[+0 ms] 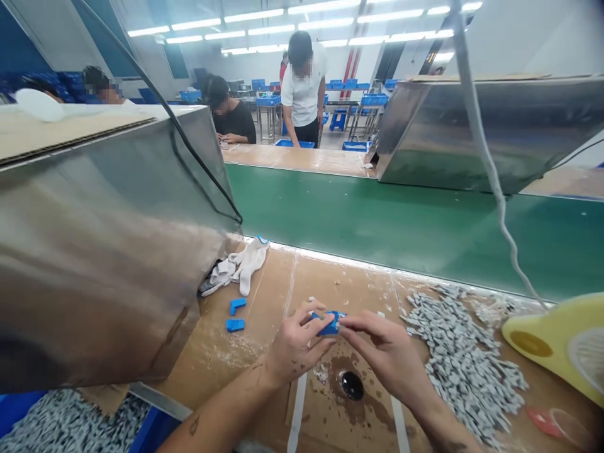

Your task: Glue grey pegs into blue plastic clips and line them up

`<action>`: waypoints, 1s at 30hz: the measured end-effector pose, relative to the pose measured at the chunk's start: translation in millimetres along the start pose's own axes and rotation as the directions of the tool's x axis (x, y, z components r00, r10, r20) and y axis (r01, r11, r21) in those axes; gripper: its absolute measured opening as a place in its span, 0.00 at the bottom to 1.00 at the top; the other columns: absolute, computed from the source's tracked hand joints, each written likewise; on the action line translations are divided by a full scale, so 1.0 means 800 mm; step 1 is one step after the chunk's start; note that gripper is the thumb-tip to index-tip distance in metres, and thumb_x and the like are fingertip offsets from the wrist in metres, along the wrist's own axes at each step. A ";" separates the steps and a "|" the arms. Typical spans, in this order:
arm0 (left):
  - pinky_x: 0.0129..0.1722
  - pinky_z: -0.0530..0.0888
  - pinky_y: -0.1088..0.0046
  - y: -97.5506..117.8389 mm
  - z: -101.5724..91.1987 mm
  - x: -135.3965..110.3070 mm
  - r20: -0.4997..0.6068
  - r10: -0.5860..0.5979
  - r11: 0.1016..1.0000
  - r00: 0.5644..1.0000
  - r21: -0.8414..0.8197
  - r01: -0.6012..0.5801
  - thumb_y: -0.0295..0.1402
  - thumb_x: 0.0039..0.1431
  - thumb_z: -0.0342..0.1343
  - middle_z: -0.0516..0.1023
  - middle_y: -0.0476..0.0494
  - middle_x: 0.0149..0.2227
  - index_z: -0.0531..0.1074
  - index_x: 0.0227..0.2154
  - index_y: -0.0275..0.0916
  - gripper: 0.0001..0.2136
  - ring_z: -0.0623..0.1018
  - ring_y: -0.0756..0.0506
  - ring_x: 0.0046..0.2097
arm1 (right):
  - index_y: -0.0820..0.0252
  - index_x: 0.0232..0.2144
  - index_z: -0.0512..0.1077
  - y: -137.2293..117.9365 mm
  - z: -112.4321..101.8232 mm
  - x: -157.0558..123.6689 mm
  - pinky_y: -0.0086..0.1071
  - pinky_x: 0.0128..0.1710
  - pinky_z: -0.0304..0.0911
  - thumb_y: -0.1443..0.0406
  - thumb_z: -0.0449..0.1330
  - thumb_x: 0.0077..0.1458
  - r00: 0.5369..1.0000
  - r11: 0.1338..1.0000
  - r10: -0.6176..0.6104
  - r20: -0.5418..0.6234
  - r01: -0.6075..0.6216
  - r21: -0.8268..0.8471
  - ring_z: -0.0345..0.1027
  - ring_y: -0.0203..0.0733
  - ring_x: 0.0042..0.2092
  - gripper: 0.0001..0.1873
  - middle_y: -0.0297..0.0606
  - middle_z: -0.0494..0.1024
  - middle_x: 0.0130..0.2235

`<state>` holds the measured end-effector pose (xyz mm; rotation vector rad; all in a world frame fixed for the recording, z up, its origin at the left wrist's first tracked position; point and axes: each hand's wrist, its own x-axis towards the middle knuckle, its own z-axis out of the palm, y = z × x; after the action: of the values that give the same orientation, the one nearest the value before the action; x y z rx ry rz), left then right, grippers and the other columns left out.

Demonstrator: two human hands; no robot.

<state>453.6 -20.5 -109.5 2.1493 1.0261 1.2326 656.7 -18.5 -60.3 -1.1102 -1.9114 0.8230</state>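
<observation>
In front of me my left hand (302, 336) is closed on a small blue plastic block (330, 322), thumb and fingers on either side of it. My right hand (377, 343) pinches at the block's right end, fingertips together; a tiny pale piece seems to be between them, too small to name. Below the hands a round black disc (352, 385) lies on the wet-spotted cardboard (264, 371). Two more blue blocks (235, 325) rest to the left. A heap of small grey pieces (465, 358) spreads on the right of my right hand.
White gloves (245, 264) lie by the metal box (108, 251) on the left. Beyond runs a green conveyor belt (321, 201). A yellow plastic object (557, 340) stands far right, near a hanging grey cable (493, 170). A blue bin (153, 431) holds grey pieces. People work across the belt.
</observation>
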 end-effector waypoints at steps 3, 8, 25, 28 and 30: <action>0.51 0.75 0.64 0.013 -0.042 -0.006 0.037 -0.084 0.961 0.996 0.266 0.071 0.41 0.63 0.57 0.66 0.31 0.61 0.69 0.59 0.40 0.23 0.77 0.40 0.51 | 0.54 0.37 0.80 -0.009 -0.017 0.019 0.34 0.32 0.70 0.55 0.62 0.63 1.000 0.998 0.014 -0.026 -0.015 -0.060 0.75 0.45 0.35 0.11 0.38 0.82 0.35; 0.40 0.75 0.64 0.006 -0.139 -0.046 -0.018 -0.638 0.509 0.770 0.740 0.439 0.38 0.68 0.48 0.73 0.39 0.53 0.72 0.51 0.42 0.14 0.80 0.39 0.43 | 0.54 0.37 0.80 0.005 -0.041 0.052 0.36 0.36 0.69 0.60 0.58 0.65 0.993 0.958 -0.107 0.048 0.116 -0.264 0.75 0.45 0.37 0.11 0.37 0.81 0.37; 0.46 0.72 0.66 -0.021 -0.138 -0.089 0.231 -0.676 0.630 0.700 0.673 0.387 0.30 0.69 0.45 0.73 0.40 0.48 0.71 0.49 0.40 0.12 0.78 0.41 0.47 | 0.62 0.27 0.74 0.047 0.017 0.074 0.32 0.36 0.59 0.75 0.60 0.61 0.889 0.812 -0.046 0.456 0.300 -0.501 0.68 0.43 0.36 0.11 0.39 0.75 0.33; 0.46 0.71 0.66 -0.021 -0.134 -0.083 0.248 -0.673 0.639 0.696 0.669 0.380 0.31 0.69 0.44 0.73 0.40 0.47 0.71 0.48 0.39 0.12 0.78 0.40 0.47 | 0.62 0.28 0.74 0.049 0.013 0.070 0.32 0.36 0.59 0.76 0.60 0.61 0.885 0.805 -0.038 0.463 0.302 -0.511 0.68 0.42 0.37 0.11 0.38 0.74 0.33; 0.45 0.72 0.65 -0.021 -0.132 -0.080 0.256 -0.668 0.644 0.699 0.669 0.371 0.31 0.69 0.44 0.73 0.40 0.47 0.71 0.48 0.39 0.13 0.77 0.40 0.46 | 0.61 0.29 0.74 0.050 0.013 0.069 0.31 0.36 0.59 0.76 0.60 0.61 0.882 0.804 -0.034 0.469 0.304 -0.512 0.68 0.42 0.37 0.10 0.38 0.74 0.33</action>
<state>334.9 -58.2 -103.0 2.1032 1.7809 0.0481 645.7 45.9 -82.0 -1.1191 -2.7268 0.4055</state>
